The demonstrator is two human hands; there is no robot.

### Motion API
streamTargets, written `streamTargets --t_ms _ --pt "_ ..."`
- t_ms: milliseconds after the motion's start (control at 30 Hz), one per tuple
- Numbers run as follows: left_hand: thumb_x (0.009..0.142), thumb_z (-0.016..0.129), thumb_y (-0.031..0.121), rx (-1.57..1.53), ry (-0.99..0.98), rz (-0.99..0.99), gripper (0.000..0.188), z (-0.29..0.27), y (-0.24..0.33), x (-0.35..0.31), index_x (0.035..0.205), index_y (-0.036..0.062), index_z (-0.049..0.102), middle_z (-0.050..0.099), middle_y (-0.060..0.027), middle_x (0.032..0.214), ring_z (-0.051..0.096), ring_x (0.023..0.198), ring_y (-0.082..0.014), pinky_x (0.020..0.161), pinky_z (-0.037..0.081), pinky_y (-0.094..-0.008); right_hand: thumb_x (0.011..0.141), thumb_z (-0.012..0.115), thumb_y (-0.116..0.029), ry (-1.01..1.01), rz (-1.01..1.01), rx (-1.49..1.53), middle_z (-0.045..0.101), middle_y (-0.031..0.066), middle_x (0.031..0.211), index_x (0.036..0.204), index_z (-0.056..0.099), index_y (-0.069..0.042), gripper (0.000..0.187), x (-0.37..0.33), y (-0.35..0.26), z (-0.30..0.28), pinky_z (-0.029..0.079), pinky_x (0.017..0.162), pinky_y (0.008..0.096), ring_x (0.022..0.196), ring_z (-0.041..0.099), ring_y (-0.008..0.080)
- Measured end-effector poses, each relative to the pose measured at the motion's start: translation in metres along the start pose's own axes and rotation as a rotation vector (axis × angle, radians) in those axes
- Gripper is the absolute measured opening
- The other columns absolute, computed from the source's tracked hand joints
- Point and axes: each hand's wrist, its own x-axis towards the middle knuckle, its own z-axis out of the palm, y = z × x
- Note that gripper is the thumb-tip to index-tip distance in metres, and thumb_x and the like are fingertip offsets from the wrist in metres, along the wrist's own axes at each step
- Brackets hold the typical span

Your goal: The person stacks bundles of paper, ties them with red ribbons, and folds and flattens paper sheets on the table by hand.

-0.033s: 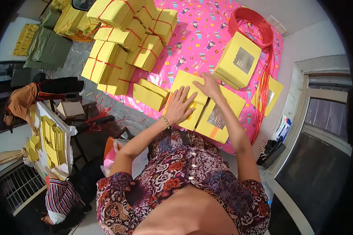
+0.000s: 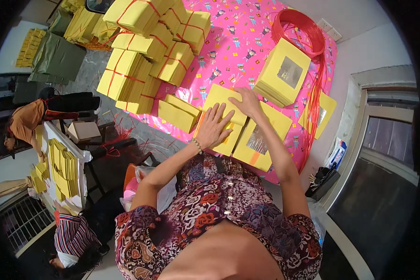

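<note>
My left hand (image 2: 213, 127) lies flat with fingers spread on a yellow paper stack (image 2: 218, 94) at the table's near side. Along that stack's left edge runs an orange strip (image 2: 199, 123). My right hand (image 2: 248, 100) rests on the upper right part of the same stack, its fingers apart. Just to the right, partly behind my right forearm, is a yellow paper piece with a clear window (image 2: 257, 141). Beside my left hand sits a smaller stack of folded yellow paper (image 2: 176, 115). Neither hand grips anything.
Bundles tied with red string (image 2: 126, 74) pile up at the table's left. A windowed yellow stack (image 2: 279, 77) and a red string coil (image 2: 320, 46) lie on the pink patterned cover (image 2: 233, 60). Two people (image 2: 74, 233) are at a lower table with yellow paper (image 2: 63, 168) on the left.
</note>
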Motion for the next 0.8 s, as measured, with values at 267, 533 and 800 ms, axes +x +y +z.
streamTargets --t_ms 267,533,800 --pt "0.092 0.053 0.043 -0.024 -0.019 -0.015 0.067 0.001 -0.001 -0.002 0.150 0.0185 0.030 0.025 -0.0216 0.152 0.021 0.140 -0.0425 0.114 0.018 -0.0543 0.082 0.068 -0.037 0.000 0.002 0.025 0.061 0.0155 0.113 0.120 0.059 -0.005 0.050 -0.001 -0.007 0.006 0.044 0.093 0.0461 0.108 0.057 0.0334" --pt "0.090 0.054 0.047 -0.028 -0.008 -0.014 0.069 0.007 -0.001 -0.002 0.149 0.0188 0.032 0.024 -0.0180 0.154 0.022 0.139 -0.0434 0.112 0.021 -0.0557 0.087 0.064 -0.027 0.023 0.003 -0.035 0.055 0.0182 0.123 0.127 0.051 -0.001 0.049 -0.015 -0.027 -0.004 0.039 0.100 0.0458 0.118 0.050 0.0349" --pt "0.088 0.052 0.039 -0.054 -0.027 -0.007 0.067 0.009 -0.006 -0.004 0.149 0.0170 0.033 0.022 -0.0190 0.155 0.020 0.140 -0.0446 0.112 0.020 -0.0562 0.084 0.059 -0.019 0.057 -0.153 -0.338 0.037 0.0249 0.144 0.138 0.036 0.008 0.065 -0.115 -0.038 0.030 0.019 0.113 0.0556 0.138 0.030 0.0390"
